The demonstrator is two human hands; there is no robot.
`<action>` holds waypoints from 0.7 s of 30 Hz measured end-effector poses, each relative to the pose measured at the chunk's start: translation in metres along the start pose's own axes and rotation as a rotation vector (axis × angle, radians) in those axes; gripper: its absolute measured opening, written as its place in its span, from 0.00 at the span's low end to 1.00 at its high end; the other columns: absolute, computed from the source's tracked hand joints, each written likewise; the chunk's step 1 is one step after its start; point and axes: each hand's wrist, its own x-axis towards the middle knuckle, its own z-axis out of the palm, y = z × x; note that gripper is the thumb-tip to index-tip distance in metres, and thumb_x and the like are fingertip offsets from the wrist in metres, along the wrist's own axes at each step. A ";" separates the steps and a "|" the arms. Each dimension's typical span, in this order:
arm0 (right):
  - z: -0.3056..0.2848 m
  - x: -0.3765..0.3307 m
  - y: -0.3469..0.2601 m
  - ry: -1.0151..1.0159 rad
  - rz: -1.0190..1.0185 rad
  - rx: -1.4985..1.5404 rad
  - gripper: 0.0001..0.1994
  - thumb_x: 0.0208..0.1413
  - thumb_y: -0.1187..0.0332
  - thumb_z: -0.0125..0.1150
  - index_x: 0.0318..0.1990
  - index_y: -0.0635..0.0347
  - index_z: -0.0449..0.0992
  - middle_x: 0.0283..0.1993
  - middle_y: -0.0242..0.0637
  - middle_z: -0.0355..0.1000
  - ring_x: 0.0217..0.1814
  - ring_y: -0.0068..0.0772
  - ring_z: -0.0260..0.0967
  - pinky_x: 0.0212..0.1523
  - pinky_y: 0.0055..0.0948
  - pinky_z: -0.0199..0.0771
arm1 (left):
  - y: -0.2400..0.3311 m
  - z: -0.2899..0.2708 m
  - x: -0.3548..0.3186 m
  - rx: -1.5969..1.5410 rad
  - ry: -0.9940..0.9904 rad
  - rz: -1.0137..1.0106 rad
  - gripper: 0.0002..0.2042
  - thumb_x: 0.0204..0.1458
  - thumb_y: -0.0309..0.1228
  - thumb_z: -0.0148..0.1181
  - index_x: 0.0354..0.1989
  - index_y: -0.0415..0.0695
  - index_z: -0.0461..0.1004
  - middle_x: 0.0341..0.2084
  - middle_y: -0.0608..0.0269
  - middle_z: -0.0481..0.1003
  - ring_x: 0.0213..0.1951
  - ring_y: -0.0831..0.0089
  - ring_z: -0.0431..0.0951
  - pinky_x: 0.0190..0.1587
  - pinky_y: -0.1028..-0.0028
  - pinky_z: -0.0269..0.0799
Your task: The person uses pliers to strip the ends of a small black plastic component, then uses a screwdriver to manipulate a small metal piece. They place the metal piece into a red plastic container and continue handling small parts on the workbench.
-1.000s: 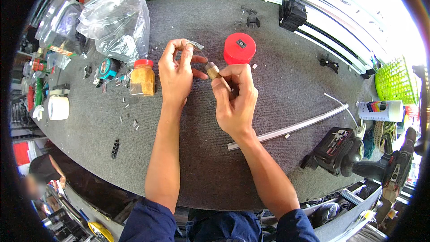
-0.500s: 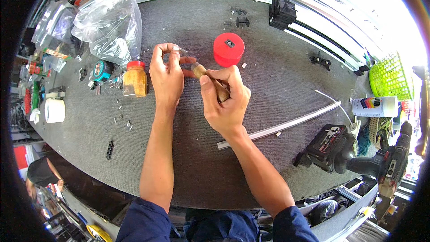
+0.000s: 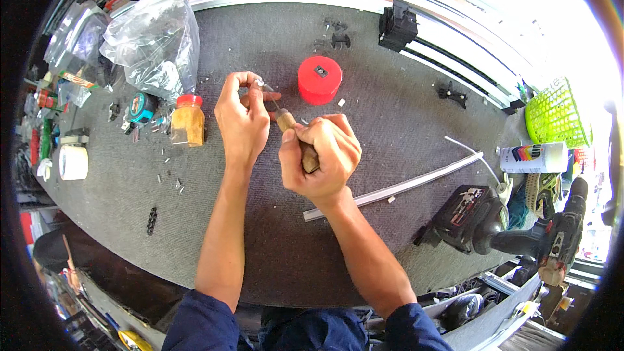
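In my right hand [image 3: 325, 162] is an awl-like tool [image 3: 286, 121] with a wooden handle. The fingers wrap around the handle, and its thin metal shaft points up and left at my left fingertips. My left hand [image 3: 240, 123] is closed in a pinch on a small whitish piece [image 3: 260, 82], too small to name. The shaft's tip lies close to this piece; whether it touches cannot be made out. Just beyond my hands stands a red round container [image 3: 320, 88], with a small dark fitting [image 3: 320, 71] on top.
A red-lidded jar [image 3: 188, 123], a teal tape measure [image 3: 143, 107] and a clear plastic bag [image 3: 156, 45] stand left. To the right lie a white strip [image 3: 396, 188], a spray can [image 3: 533, 158], a cordless drill [image 3: 552, 240] and a green basket [image 3: 559, 114]. Black blocks [image 3: 398, 26] sit at the back.
My right hand has turned and shifted a little nearer, so the tool's metal shaft now shows. My left hand keeps its pinch. The whole view has shifted slightly.
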 end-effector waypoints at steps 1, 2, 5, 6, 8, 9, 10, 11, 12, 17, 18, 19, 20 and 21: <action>0.001 0.001 0.001 0.007 -0.010 0.010 0.09 0.40 0.82 0.65 0.25 0.60 0.71 0.17 0.34 0.65 0.16 0.35 0.62 0.28 0.31 0.66 | -0.001 0.001 0.000 -0.011 -0.001 -0.008 0.04 0.68 0.22 0.48 0.42 0.37 0.70 0.34 0.60 0.76 0.35 0.67 0.87 0.25 0.75 0.80; 0.002 0.002 0.001 0.018 -0.012 0.021 0.09 0.39 0.82 0.65 0.25 0.60 0.71 0.17 0.34 0.63 0.16 0.36 0.61 0.27 0.32 0.64 | -0.001 0.001 0.000 -0.027 -0.009 -0.050 0.05 0.69 0.23 0.47 0.43 0.38 0.70 0.35 0.61 0.75 0.36 0.67 0.87 0.26 0.75 0.79; -0.001 0.006 -0.002 0.026 -0.011 0.024 0.09 0.36 0.82 0.64 0.24 0.60 0.70 0.16 0.33 0.60 0.15 0.37 0.60 0.26 0.33 0.62 | -0.002 0.000 0.000 0.009 -0.024 -0.027 0.05 0.68 0.22 0.47 0.44 0.36 0.70 0.36 0.59 0.75 0.37 0.66 0.87 0.27 0.73 0.83; -0.004 0.008 -0.003 0.018 -0.016 0.017 0.09 0.36 0.82 0.64 0.23 0.60 0.69 0.16 0.32 0.60 0.15 0.37 0.59 0.25 0.33 0.62 | -0.002 -0.001 -0.001 0.008 -0.039 -0.031 0.05 0.68 0.23 0.46 0.44 0.36 0.70 0.38 0.58 0.75 0.36 0.65 0.87 0.28 0.71 0.86; -0.014 0.010 -0.006 0.004 -0.053 0.041 0.10 0.35 0.82 0.64 0.22 0.59 0.68 0.16 0.31 0.60 0.15 0.36 0.59 0.25 0.33 0.62 | -0.003 -0.005 0.007 -0.163 0.062 -0.214 0.05 0.69 0.24 0.47 0.44 0.36 0.69 0.38 0.57 0.75 0.36 0.65 0.87 0.28 0.70 0.86; -0.019 0.011 -0.006 0.012 -0.098 0.075 0.10 0.35 0.82 0.63 0.21 0.59 0.67 0.16 0.31 0.59 0.15 0.35 0.58 0.25 0.33 0.63 | -0.004 -0.005 0.011 -0.268 0.104 -0.297 0.05 0.69 0.24 0.47 0.44 0.36 0.69 0.39 0.57 0.75 0.36 0.65 0.87 0.28 0.70 0.87; -0.022 0.013 -0.004 0.020 -0.104 0.063 0.10 0.36 0.81 0.63 0.22 0.58 0.67 0.16 0.32 0.60 0.15 0.34 0.58 0.26 0.31 0.65 | -0.005 -0.003 0.010 -0.178 0.077 -0.260 0.06 0.69 0.24 0.49 0.44 0.33 0.70 0.38 0.55 0.75 0.34 0.63 0.87 0.26 0.68 0.88; -0.023 0.013 -0.002 0.045 -0.081 0.055 0.10 0.36 0.81 0.63 0.22 0.59 0.68 0.16 0.32 0.61 0.15 0.34 0.59 0.27 0.31 0.65 | -0.006 -0.003 0.010 -0.158 0.054 -0.234 0.06 0.69 0.24 0.50 0.44 0.33 0.70 0.38 0.55 0.76 0.34 0.64 0.87 0.26 0.68 0.88; -0.022 0.013 0.003 0.079 -0.064 0.052 0.09 0.37 0.81 0.63 0.23 0.59 0.68 0.17 0.33 0.62 0.15 0.35 0.59 0.27 0.31 0.66 | -0.007 -0.004 0.009 -0.149 0.031 -0.223 0.06 0.68 0.25 0.50 0.44 0.33 0.70 0.38 0.55 0.76 0.34 0.64 0.87 0.26 0.68 0.88; -0.021 0.009 0.019 0.276 0.106 0.062 0.05 0.52 0.79 0.63 0.35 0.65 0.73 0.26 0.39 0.71 0.24 0.36 0.68 0.30 0.35 0.70 | -0.012 -0.005 0.010 0.012 -0.056 -0.187 0.06 0.66 0.24 0.55 0.44 0.35 0.75 0.40 0.54 0.79 0.26 0.72 0.84 0.20 0.74 0.81; -0.023 0.007 0.021 0.251 0.199 0.047 0.08 0.58 0.77 0.64 0.42 0.67 0.72 0.33 0.43 0.73 0.29 0.36 0.70 0.33 0.35 0.71 | -0.011 -0.005 0.010 0.066 -0.064 -0.161 0.06 0.65 0.24 0.56 0.44 0.35 0.76 0.41 0.54 0.79 0.25 0.73 0.84 0.19 0.75 0.79; -0.020 0.010 0.029 0.265 0.266 0.032 0.12 0.60 0.75 0.64 0.48 0.67 0.70 0.38 0.43 0.73 0.30 0.33 0.69 0.36 0.31 0.71 | -0.011 -0.005 0.010 0.104 -0.074 -0.128 0.06 0.65 0.24 0.57 0.44 0.35 0.76 0.42 0.55 0.80 0.24 0.74 0.83 0.18 0.76 0.77; -0.019 0.011 0.032 0.276 0.381 0.047 0.12 0.61 0.75 0.64 0.49 0.67 0.70 0.39 0.42 0.72 0.32 0.30 0.69 0.38 0.29 0.71 | -0.010 -0.004 0.010 0.139 -0.083 -0.127 0.06 0.64 0.24 0.58 0.44 0.35 0.77 0.42 0.55 0.80 0.24 0.75 0.82 0.17 0.77 0.75; -0.019 0.011 0.036 0.287 0.500 0.071 0.13 0.61 0.74 0.64 0.50 0.66 0.70 0.40 0.41 0.71 0.34 0.28 0.68 0.40 0.27 0.71 | -0.009 -0.003 0.009 0.140 -0.058 -0.050 0.06 0.63 0.24 0.59 0.44 0.35 0.78 0.43 0.56 0.80 0.24 0.75 0.82 0.18 0.76 0.75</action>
